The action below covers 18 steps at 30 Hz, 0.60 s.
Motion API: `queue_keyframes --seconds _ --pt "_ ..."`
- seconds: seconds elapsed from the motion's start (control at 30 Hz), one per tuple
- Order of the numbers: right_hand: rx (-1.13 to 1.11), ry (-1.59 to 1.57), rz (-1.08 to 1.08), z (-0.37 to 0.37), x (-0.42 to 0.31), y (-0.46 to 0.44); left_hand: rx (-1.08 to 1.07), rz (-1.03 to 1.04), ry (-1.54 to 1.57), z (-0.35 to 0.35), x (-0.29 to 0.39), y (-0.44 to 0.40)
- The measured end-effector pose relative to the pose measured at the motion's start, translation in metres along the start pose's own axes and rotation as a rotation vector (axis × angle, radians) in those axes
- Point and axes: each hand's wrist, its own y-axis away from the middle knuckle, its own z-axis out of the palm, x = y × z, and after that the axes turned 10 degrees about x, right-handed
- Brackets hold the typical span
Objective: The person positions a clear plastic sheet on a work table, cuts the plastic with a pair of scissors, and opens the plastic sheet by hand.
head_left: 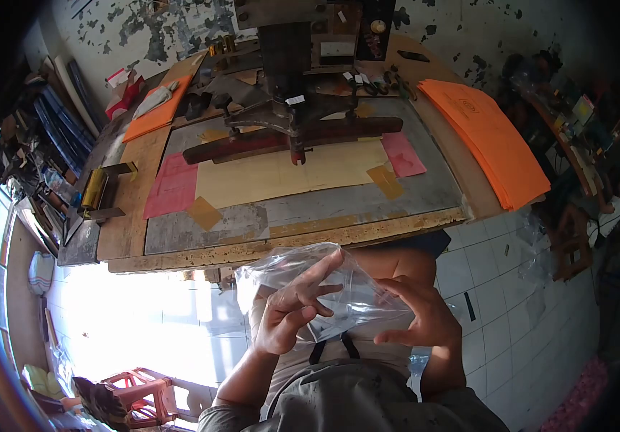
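A clear plastic bag (357, 299) is spread over my lap, between my two hands. My left hand (299, 306) lies against the bag, its fingers apart and pointing up and to the right. On the bag's right side is my right hand (425, 313), thumb and fingers spread, with the fingertips at the plastic. Ahead of me, a dark metal press (292, 133) stands over a yellow sheet (281, 173) taped on a grey metal plate (245, 227).
Orange sheets (486, 140) are stacked on the table's right side. A gold foil roll (95, 191) sits at the left edge. Pink stools (148, 396) stand at the lower left. Part of another person (607, 216) shows at the far right.
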Motion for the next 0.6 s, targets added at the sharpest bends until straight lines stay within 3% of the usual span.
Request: queue_keyframes --seconds 0.17,0.33,0.43,0.6 --pt "-0.042 -0.322 0.169 0.013 0.016 0.018 -0.060 0.024 0.144 -0.008 -0.014 0.004" --pt "-0.085 -0.249 0.226 0.013 0.011 0.018 -0.044 -0.007 0.062 -0.004 -0.001 0.003" --pt "-0.088 -0.298 0.261 0.015 0.008 0.016 0.057 -0.224 0.051 0.004 0.024 0.000" --pt "-0.048 -0.272 0.152 0.018 0.009 0.010 0.153 -0.110 -0.066 0.008 0.017 0.002"
